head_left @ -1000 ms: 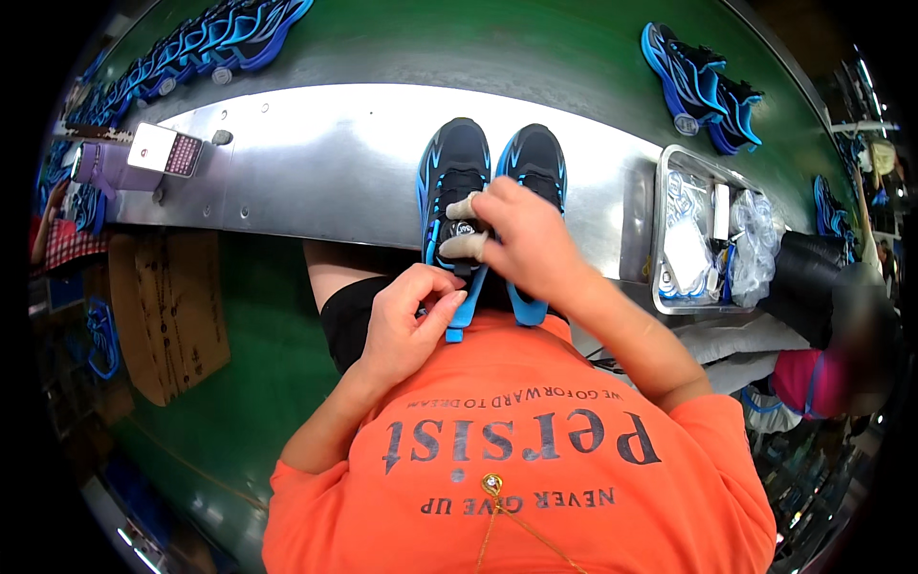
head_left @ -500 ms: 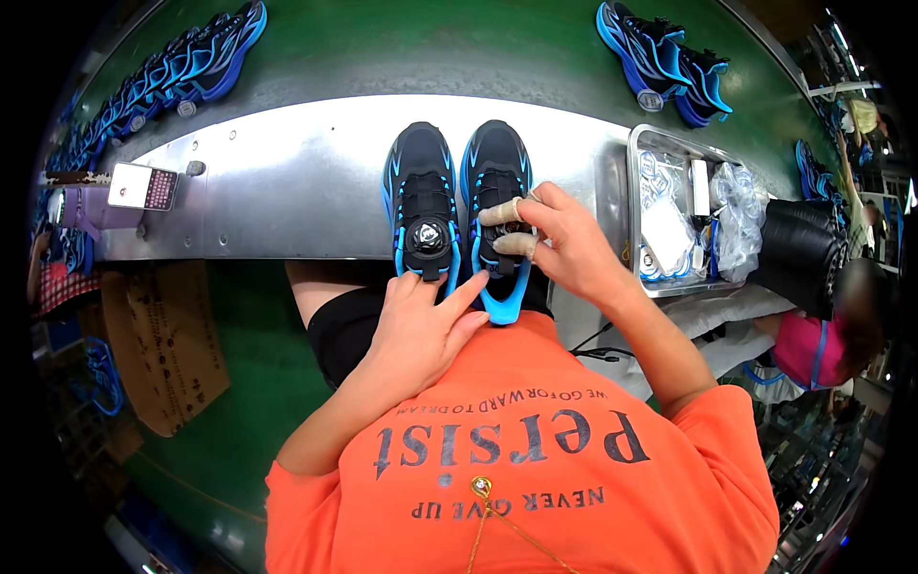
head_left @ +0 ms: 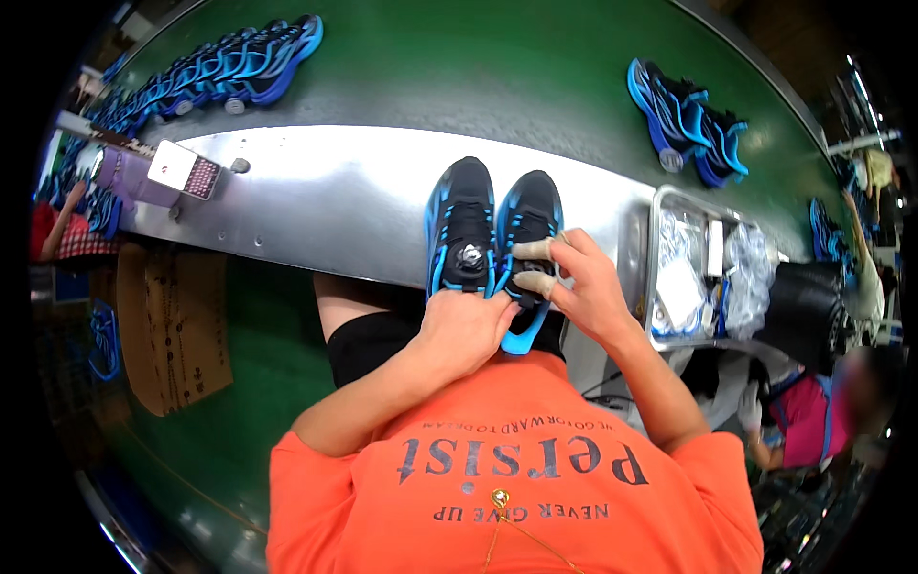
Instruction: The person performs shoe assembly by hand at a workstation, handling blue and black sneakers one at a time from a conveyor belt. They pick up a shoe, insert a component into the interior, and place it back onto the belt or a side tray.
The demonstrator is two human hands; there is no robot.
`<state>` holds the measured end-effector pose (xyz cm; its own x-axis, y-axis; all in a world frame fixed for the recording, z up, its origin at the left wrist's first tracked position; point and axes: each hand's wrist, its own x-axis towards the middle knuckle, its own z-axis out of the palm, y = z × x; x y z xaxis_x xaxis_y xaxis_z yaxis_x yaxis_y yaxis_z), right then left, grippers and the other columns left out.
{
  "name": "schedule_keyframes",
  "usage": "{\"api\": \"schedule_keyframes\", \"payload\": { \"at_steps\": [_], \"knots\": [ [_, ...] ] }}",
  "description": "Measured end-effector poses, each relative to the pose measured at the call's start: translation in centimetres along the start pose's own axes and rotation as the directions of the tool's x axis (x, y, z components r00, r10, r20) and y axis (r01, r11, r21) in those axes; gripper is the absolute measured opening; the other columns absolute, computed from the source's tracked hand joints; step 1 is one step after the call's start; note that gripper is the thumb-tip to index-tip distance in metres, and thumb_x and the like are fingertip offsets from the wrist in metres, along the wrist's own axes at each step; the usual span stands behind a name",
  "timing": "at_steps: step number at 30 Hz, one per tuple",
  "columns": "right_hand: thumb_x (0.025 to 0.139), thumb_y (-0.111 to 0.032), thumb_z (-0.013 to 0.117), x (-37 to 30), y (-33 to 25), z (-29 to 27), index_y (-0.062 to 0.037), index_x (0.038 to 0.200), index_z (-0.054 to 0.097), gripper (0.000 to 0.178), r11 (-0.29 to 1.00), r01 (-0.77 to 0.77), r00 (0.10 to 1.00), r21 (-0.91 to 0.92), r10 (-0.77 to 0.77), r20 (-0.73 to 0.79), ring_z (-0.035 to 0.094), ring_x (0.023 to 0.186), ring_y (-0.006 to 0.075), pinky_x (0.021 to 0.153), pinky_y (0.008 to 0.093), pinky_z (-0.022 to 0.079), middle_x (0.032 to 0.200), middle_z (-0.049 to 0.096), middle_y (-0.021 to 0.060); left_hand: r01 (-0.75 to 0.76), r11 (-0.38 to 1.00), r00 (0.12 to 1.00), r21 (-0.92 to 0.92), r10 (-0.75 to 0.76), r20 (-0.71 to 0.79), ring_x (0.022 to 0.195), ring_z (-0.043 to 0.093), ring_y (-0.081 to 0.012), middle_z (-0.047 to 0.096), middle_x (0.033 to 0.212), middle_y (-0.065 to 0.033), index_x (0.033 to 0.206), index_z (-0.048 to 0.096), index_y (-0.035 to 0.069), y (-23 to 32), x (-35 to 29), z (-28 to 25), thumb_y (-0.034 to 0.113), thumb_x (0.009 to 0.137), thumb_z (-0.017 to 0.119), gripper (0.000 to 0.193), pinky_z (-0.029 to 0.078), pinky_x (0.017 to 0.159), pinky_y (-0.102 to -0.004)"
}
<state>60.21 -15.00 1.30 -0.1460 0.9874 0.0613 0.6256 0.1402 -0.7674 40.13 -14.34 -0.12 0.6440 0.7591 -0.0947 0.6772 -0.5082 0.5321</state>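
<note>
Two black-and-blue sneakers stand side by side before me, toes pointing away. The left sneaker (head_left: 461, 215) shows a round clear-and-black dial (head_left: 469, 256) on its tongue. My left hand (head_left: 466, 330) is closed over the heel end of that sneaker, its fingertips reaching across to the right sneaker (head_left: 532, 206). Tan covers wrap the thumb and index finger of my right hand (head_left: 583, 285). Those two fingers are bent against the right sneaker's tongue and hide what lies under them. Below them, the bright blue heel (head_left: 521, 342) of the right sneaker sticks out toward me.
A metal tray (head_left: 656, 263) with plastic bags and small parts stands at the right. Rows of sneakers (head_left: 277, 72) line the green surface at the far left; another pair (head_left: 669, 120) lies far right. A purple holder (head_left: 143, 178) is at the left. A co-worker (head_left: 813, 416) sits at right.
The view has shifted, so the shoes and both hands appear further right and lower. My left fingers have curled closer round the left heel. The right fingers stay at the right sneaker's tongue.
</note>
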Motion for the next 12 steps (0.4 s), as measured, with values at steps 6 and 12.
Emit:
{"api": "schedule_keyframes", "payload": {
  "at_steps": [6, 12],
  "knots": [
    [0.082, -0.005, 0.074, 1.4, -0.4, -1.7, -0.0074, 0.118, 0.070, 0.037, 0.997, 0.067, 0.969, -0.033, -0.073, -0.234, 0.055, 0.076, 0.0182, 0.075, 0.0290, 0.048, 0.101, 0.061, 0.0082, -0.095, 0.960, 0.950, 0.264, 0.166, -0.263, 0.068, 0.065, -0.0365, 0.065, 0.069, -0.0147, 0.079, 0.065, 0.009, -6.6, 10.3, -3.5, 0.027, 0.094, 0.057, 0.025, 0.051, 0.063, -0.0490],
    [0.086, -0.005, 0.070, 1.5, 2.0, 0.1, -0.0106, 0.120, 0.071, 0.034, 0.999, -0.020, 0.997, -0.029, 0.018, -0.072, 0.054, 0.074, 0.0151, 0.077, 0.0273, 0.048, 0.102, 0.064, 0.0079, -0.130, 0.991, 0.738, -0.032, 0.075, -0.670, 0.097, 0.061, -0.0375, 0.065, 0.097, -0.0164, 0.105, 0.067, 0.009, -8.9, 14.9, -11.4, 0.031, 0.094, 0.064, 0.025, 0.049, 0.085, -0.0452]
  ]
}}
